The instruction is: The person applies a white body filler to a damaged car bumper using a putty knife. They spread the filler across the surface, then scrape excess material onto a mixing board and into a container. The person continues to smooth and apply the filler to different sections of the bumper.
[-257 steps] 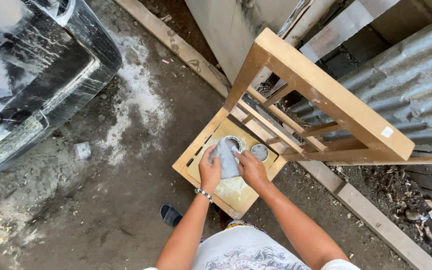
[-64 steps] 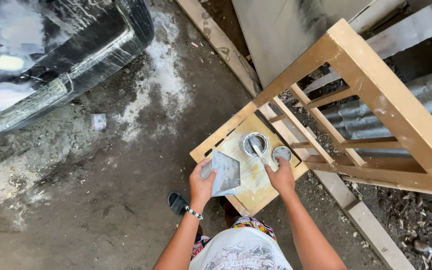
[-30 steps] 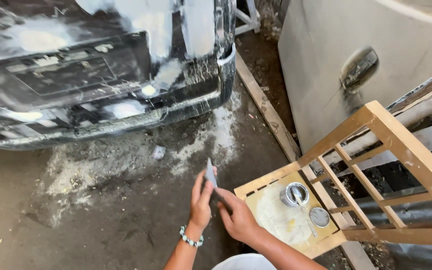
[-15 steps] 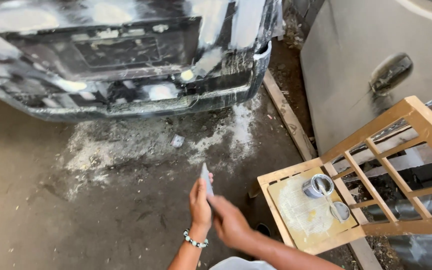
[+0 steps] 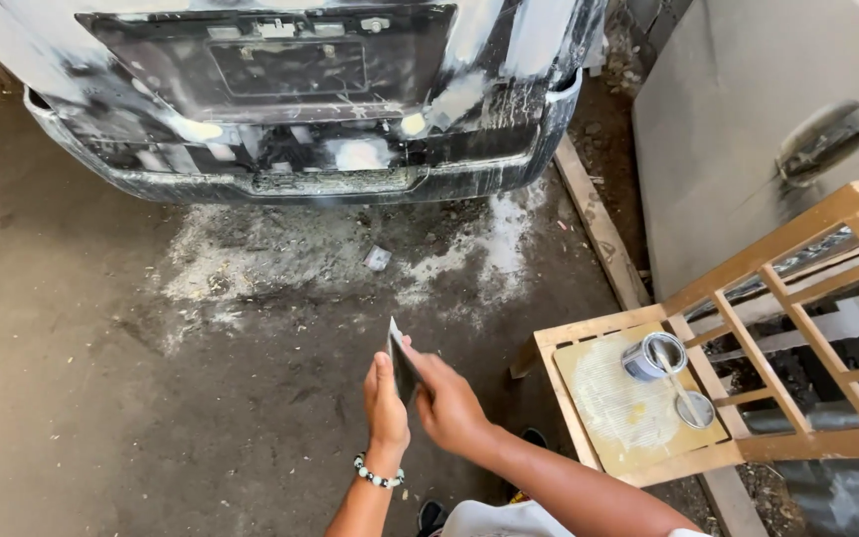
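Your left hand (image 5: 386, 406) grips the lower part of a thin flat grey metal spreader plate (image 5: 400, 360), fingers wrapped round it. Your right hand (image 5: 449, 403) closes on the same plate from the other side, fingertips on its face. The plate stands on edge in the air between both hands, its long axis running up and away from you, top corner pointing toward the grey filler-patched car bumper (image 5: 300, 169). You see it nearly edge-on, so its face is mostly hidden. A beaded bracelet (image 5: 378, 474) sits on your left wrist. Below the hands is the dusty concrete floor (image 5: 151, 398) with white sanding dust near the bumper. To your right, well apart from the plate, a tipped wooden chair frame (image 5: 748, 328) carries a small open metal can (image 5: 648, 355) and a round lid (image 5: 696, 409) on a pale board.
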